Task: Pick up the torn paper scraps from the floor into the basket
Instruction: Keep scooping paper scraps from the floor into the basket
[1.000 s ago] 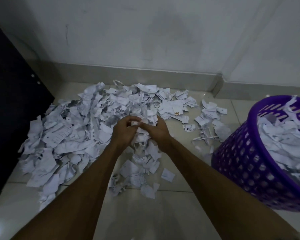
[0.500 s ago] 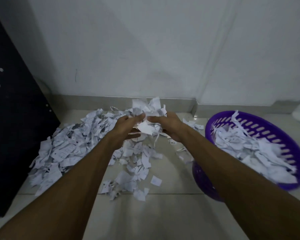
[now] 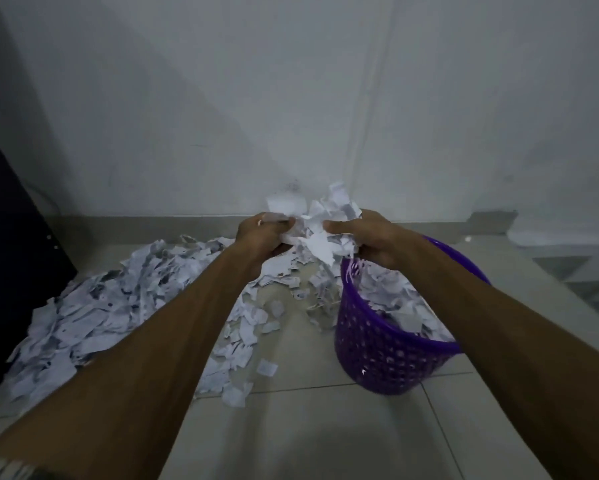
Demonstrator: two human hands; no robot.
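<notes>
Step in hand: carrying a load to the basket. Left hand and right hand are both raised, fingers curled around one shared bundle of scraps pressed between them. The bundle bulges above the knuckles and a few pieces hang loose below it.

Position: the bundle sits over the near-left rim of the purple basket, not squarely above the opening. The right hand is above the rim; the left hand is clear of it, over the floor.

Basket: upright on the tiled floor, right of centre, already holding a deep layer of scraps, filled close to the rim as far as the dim light lets me judge.

Remaining: a large pile spreads across the floor toward the left, up to the dark cabinet, with a thinner trail of loose pieces running toward the basket base. Task looks well under way but far from done.

Next move, my judgement: shift both hands further right until the whole bundle is over the opening, then spread the fingers together to drop it. Releasing here would likely shed the hanging pieces outside the left rim. Paper is light and flutters, so a low release close to the fill would help
</notes>
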